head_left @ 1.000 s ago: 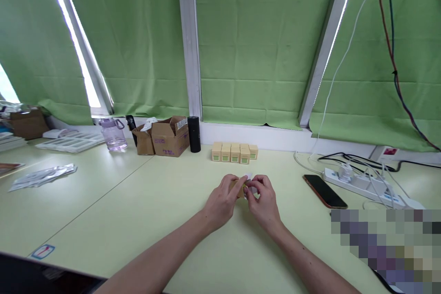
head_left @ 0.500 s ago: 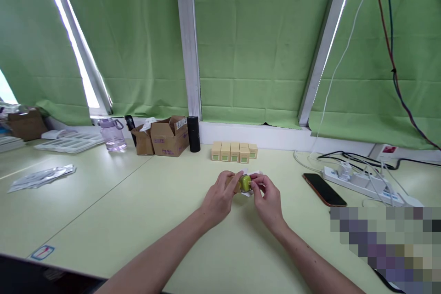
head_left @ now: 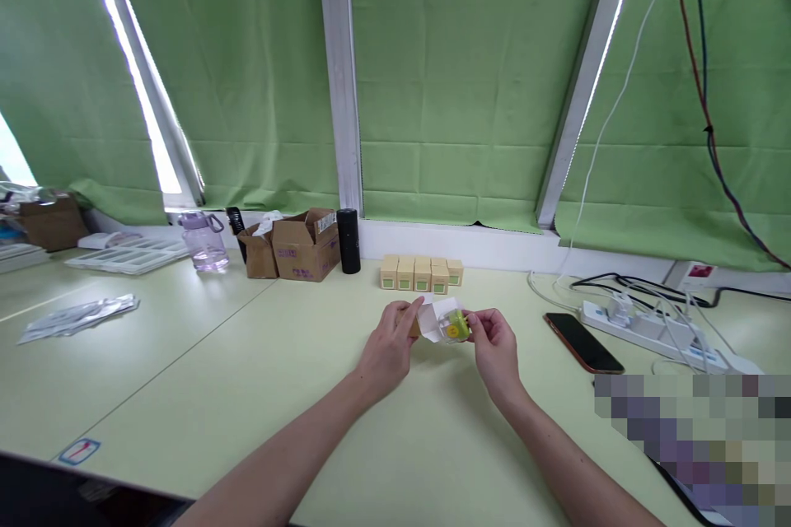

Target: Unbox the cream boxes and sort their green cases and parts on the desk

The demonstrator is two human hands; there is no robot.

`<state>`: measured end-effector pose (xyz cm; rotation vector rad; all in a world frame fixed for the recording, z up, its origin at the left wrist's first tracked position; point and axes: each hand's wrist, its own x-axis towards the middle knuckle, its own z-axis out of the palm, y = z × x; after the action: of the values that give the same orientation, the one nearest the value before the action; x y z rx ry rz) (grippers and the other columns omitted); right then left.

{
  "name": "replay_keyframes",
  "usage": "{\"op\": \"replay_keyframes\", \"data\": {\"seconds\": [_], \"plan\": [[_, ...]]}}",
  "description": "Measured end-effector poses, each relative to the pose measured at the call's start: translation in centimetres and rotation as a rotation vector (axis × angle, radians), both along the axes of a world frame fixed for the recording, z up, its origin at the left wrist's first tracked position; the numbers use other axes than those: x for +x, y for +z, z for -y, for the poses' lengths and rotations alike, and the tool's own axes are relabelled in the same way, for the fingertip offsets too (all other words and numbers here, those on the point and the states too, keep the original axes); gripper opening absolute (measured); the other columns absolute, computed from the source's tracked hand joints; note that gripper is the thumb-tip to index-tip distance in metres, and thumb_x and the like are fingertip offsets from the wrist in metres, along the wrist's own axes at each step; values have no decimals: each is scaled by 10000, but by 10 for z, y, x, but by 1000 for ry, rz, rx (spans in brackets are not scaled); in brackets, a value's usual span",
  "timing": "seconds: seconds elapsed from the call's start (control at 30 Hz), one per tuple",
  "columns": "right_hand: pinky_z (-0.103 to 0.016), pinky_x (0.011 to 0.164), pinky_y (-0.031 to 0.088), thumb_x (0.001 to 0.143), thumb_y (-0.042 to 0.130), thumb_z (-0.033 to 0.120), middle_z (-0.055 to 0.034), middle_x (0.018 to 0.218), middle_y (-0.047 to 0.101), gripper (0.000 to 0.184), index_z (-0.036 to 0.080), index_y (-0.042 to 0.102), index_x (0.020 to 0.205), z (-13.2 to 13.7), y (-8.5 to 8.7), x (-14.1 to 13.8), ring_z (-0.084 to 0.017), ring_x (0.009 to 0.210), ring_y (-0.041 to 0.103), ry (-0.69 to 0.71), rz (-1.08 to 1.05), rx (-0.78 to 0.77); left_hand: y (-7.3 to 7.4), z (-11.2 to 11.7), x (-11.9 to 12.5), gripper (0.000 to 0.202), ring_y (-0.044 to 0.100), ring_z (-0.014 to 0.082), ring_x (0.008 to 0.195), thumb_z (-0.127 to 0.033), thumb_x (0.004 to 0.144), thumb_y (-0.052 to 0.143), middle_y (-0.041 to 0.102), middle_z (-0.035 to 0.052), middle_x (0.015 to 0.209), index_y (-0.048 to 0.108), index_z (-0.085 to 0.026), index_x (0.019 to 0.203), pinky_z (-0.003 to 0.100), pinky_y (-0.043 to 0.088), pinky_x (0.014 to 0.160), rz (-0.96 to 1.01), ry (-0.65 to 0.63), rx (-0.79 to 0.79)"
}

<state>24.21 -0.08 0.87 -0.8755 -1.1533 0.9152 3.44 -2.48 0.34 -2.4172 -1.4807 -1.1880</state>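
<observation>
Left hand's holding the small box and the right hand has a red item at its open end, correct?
Not quite: the item in the right hand is yellow-green, not red, as the head view shows. The left hand does hold the small box, with the item at its open end.

The person's left forearm (head_left: 297,453) and right forearm (head_left: 572,453), both bare, come in from the bottom edge and slant inward toward each other. The left wrist (head_left: 358,387) and right wrist (head_left: 520,403) look fairly straight, each in line with its arm. The left hand (head_left: 384,350) shows its back, with its fingers (head_left: 408,318) bent in a grip and tips pointing right. Near it but apart, the right hand (head_left: 499,354) is turned inward, its thumb (head_left: 476,328) and forefinger pinching, tips pointing left.
</observation>
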Motion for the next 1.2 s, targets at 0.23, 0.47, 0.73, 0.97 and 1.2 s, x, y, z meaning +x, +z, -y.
{"op": "replay_keyframes", "data": {"seconds": [0.23, 0.47, 0.73, 0.97, 1.2], "plan": [[-393, 736, 618, 827, 719, 620, -104, 959, 778, 426, 207, 631, 889, -8, 0, 9, -244, 846, 731, -47, -14, 1, 0, -3, -2, 774, 583, 265, 1173, -90, 923, 495, 476, 125, 1338, 255, -327, 1619, 445, 578, 966, 141, -14, -37], [-387, 771, 601, 872, 671, 624, -126, 1065, 771, 425, 208, 635, 951, -20, -9, 19, -253, 934, 731, -116, 55, 42, -2, -11, -5, 709, 464, 252, 1383, -127, 956, 495, 450, 105, 1487, 287, -346, 1598, 455, 490, 1101, 478, -66, -144], [-348, 716, 535, 921, 574, 623, -104, 988, 778, 422, 211, 664, 928, -32, -29, 18, -245, 871, 702, -57, 348, 79, -7, -26, -9, 781, 564, 286, 1318, -503, 919, 680, 603, 154, 1405, 309, -240, 1554, 448, 520, 1048, 1000, -297, -354], [-340, 688, 484, 975, 487, 543, -72, 938, 760, 376, 222, 683, 980, -33, -37, 16, -233, 792, 661, -31, 545, 105, -5, -25, -8, 648, 714, 288, 1087, -494, 830, 805, 707, 134, 1238, 470, -218, 1311, 563, 551, 1002, 1304, -432, -523], [-349, 694, 480, 997, 425, 538, -72, 954, 735, 394, 222, 660, 1013, -31, -36, 15, -220, 751, 622, 8, 647, 85, 7, -16, -4, 354, 720, 269, 1110, -250, 952, 665, 687, 142, 1322, 550, -176, 1279, 566, 551, 1053, 1516, -513, -607]]}}
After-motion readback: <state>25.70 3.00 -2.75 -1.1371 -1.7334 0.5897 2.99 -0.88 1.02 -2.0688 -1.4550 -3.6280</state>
